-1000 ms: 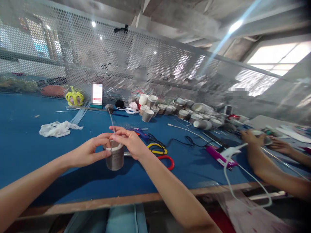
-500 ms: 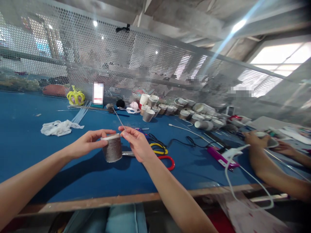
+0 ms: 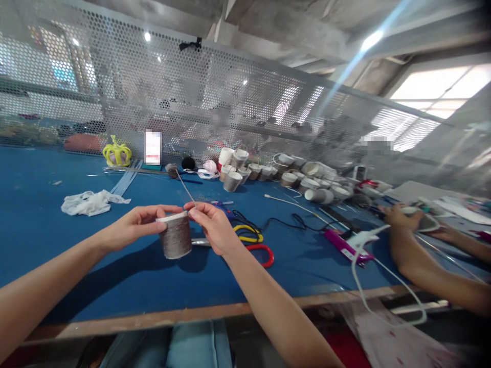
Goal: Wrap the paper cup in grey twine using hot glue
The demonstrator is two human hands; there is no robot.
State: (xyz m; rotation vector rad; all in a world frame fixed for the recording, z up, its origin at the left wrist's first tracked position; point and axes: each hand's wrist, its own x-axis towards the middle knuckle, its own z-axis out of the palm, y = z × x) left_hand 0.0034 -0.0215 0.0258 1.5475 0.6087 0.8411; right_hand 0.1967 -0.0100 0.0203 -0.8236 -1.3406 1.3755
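My left hand (image 3: 143, 225) grips a small cup wrapped in grey-brown yarn (image 3: 175, 239) by its white rim, thumb on the near side. My right hand (image 3: 211, 225) pinches a strand of grey yarn (image 3: 185, 188) at the cup's right rim. From those fingers the strand runs up and away to a small grey yarn ball (image 3: 171, 167) farther back on the table. Behind and beneath my right hand lie scissors with a yellow and a red handle loop (image 3: 264, 255); one metal blade shows between the cup and my wrist.
Several wrapped cups (image 3: 232, 181) stand and lie along the perforated metal screen (image 3: 215, 97). A purple glue gun or similar tool (image 3: 347, 248) with cables lies to the right, near a co-worker's hands (image 3: 402, 220). White crumpled cloth (image 3: 90, 202) and a yellow crown-shaped piece (image 3: 117, 153) are at left.
The whole view has shifted slightly. Both hands keep hold of the cup and yarn in nearly the same pose, with the cup a touch lower in view.
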